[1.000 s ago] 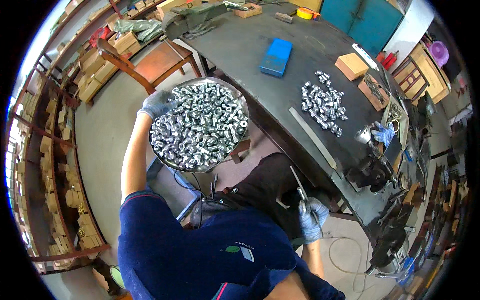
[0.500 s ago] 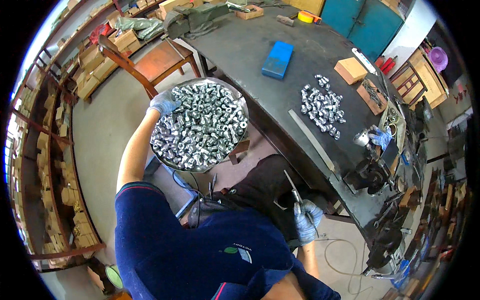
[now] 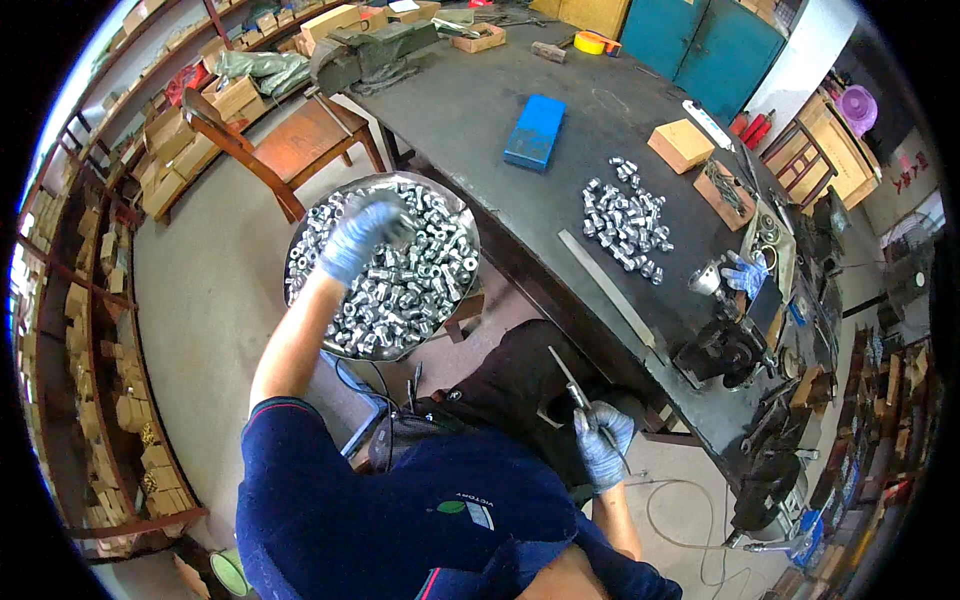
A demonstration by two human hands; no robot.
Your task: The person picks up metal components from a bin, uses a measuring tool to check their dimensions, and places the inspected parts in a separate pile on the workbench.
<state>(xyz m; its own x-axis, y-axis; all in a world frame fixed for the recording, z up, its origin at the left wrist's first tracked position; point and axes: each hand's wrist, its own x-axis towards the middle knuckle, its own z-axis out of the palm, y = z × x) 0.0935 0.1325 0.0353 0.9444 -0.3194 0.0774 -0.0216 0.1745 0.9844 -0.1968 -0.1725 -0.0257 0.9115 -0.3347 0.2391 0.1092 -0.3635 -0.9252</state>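
Note:
My left hand (image 3: pixel 362 240), in a blue-grey work glove, is over a wide round metal pan (image 3: pixel 468 222) heaped with shiny metal fittings (image 3: pixel 400 300). Its fingertips are smeared by motion among the upper fittings, so whether they grip one is not clear. At the lower right my right hand (image 3: pixel 607 445), gloved too, is closed around a slim metal hand tool (image 3: pixel 568 378). The tool's long tapered blade points up and left, and a thin end sticks out below the hand. Its exact kind cannot be made out.
On the dark workbench (image 3: pixel 480 120) lie a smaller pile of fittings (image 3: pixel 627 220), a blue box (image 3: pixel 536 132), a flat metal bar (image 3: pixel 606 287) and a wooden block (image 3: pixel 681 146). A vise (image 3: pixel 365 60) sits at the far left corner, a wooden chair (image 3: pixel 300 140) beside it.
My left hand has moved right from the pan's left rim to over the fittings. My right hand keeps hold of the tool. The whole view has shifted slightly.

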